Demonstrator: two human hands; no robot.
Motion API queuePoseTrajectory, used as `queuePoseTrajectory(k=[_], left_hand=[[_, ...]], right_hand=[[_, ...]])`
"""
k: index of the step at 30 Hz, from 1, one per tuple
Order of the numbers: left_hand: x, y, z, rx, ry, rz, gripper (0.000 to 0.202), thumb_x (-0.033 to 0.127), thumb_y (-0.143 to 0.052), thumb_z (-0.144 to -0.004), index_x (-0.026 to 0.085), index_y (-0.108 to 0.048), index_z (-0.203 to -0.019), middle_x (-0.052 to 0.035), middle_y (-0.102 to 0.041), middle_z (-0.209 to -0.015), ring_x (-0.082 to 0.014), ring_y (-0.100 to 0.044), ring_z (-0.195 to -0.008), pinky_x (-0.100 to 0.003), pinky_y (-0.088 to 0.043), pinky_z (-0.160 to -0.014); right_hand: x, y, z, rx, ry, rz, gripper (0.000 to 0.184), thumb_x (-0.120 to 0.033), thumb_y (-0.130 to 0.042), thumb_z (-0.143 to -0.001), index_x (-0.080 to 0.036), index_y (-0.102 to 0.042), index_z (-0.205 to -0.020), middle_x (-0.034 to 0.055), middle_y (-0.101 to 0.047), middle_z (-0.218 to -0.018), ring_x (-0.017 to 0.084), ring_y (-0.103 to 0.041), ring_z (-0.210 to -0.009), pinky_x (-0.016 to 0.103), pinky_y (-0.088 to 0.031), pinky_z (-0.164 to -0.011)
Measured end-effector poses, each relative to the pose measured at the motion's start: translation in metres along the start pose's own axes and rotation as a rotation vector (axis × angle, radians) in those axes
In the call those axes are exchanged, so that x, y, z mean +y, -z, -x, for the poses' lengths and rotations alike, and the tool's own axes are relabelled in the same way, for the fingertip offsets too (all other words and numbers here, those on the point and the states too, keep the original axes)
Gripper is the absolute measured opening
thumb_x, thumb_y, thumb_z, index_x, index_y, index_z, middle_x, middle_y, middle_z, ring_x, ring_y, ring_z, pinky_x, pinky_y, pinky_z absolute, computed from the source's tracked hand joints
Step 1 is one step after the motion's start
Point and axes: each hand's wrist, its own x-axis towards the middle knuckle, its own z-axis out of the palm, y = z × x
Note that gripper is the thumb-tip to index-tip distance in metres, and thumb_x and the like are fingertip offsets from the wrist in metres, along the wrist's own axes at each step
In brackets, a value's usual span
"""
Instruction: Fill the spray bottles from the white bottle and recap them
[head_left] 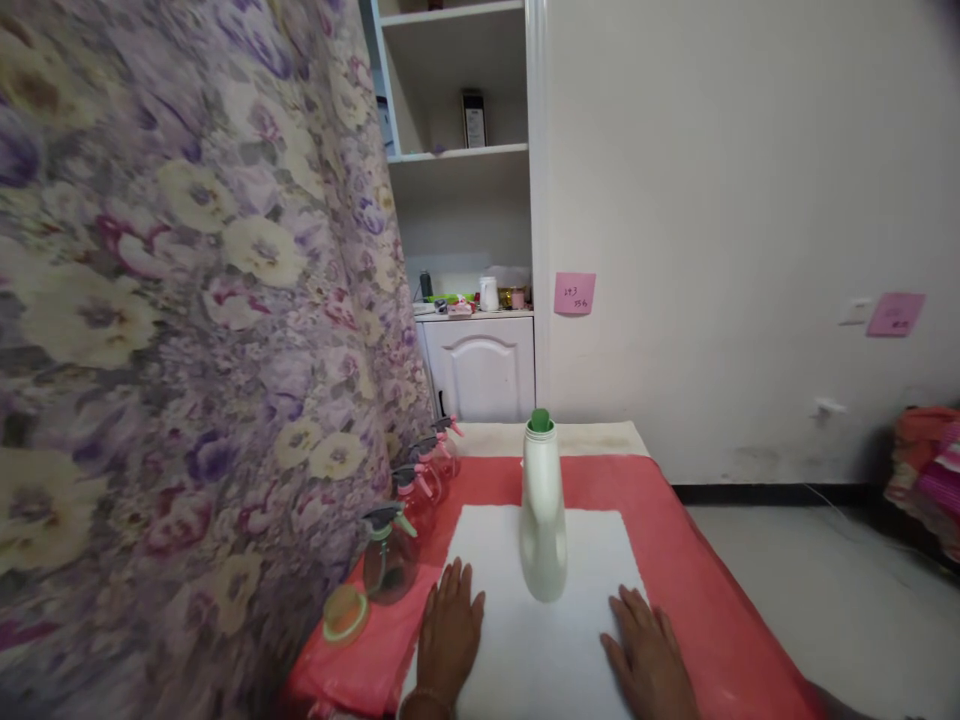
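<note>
My left hand [450,630] lies flat, palm down, on the left edge of a white sheet [510,650], its fingers stretched forward. On the sheet's right edge rests my right hand [646,645], also flat with its fingers apart. Between and beyond them a pale green plastic jug [544,540] with a side handle stands upright. Its mouth shows a darker green piece [539,420], perhaps a pouring spout. Neither hand touches the jug. Just left of my left hand are a spray bottle [388,565] with a green trigger and a round yellowish lid [345,614].
Several spray bottles with pink triggers [416,490] line the table's left side. The table bears a red cover [690,590]. A floral curtain [202,350] hangs close on the left. Behind stands a white cabinet [484,365] with shelves; pink notes [574,294] are on the wall.
</note>
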Motion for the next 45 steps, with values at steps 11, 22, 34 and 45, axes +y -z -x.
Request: queuePoseTrajectory(k=[11,22,34,45], left_hand=[[-0.004,-0.003,-0.002,0.023,-0.014,0.012,0.051,0.036,-0.035,-0.094,0.012,-0.053,-0.135,-0.0140,-0.050,-0.145,-0.0268,-0.048,-0.133,-0.048,-0.038,-0.109],[-0.010,-0.010,-0.004,0.059,-0.054,-0.051,0.052,0.038,-0.035,-0.093,0.011,-0.056,-0.133,-0.0151,-0.052,-0.142,-0.0274,-0.050,-0.131,-0.047,-0.041,-0.108],[-0.012,-0.016,-0.007,0.057,-0.058,-0.026,0.054,0.040,-0.036,-0.092,0.011,-0.057,-0.132,-0.0150,-0.051,-0.142,-0.0287,-0.050,-0.132,-0.049,-0.041,-0.107],[-0.014,-0.020,-0.007,0.084,-0.062,-0.001,0.052,0.039,-0.036,-0.092,0.013,-0.059,-0.130,-0.0147,-0.054,-0.141,-0.0285,-0.051,-0.130,-0.049,-0.042,-0.106]], right_hand=[[-0.034,-0.027,-0.005,0.060,0.133,-0.002,0.064,-0.058,-0.036,-0.093,-0.015,-0.047,-0.140,0.0116,-0.039,-0.149,0.032,-0.041,-0.136,0.053,-0.041,-0.110],[0.017,-0.023,0.008,0.044,0.098,0.052,0.064,-0.060,-0.036,-0.092,-0.018,-0.046,-0.140,0.0091,-0.039,-0.148,0.034,-0.043,-0.134,0.060,-0.041,-0.108],[0.013,-0.075,0.012,0.230,0.273,0.129,0.067,-0.061,-0.044,-0.089,-0.016,-0.053,-0.137,0.0151,-0.051,-0.141,0.033,-0.055,-0.125,0.044,-0.055,-0.094],[0.026,-0.081,0.029,0.376,0.166,0.115,0.060,-0.063,-0.050,-0.084,-0.026,-0.060,-0.130,0.0081,-0.058,-0.138,0.032,-0.058,-0.122,0.046,-0.046,-0.099]])
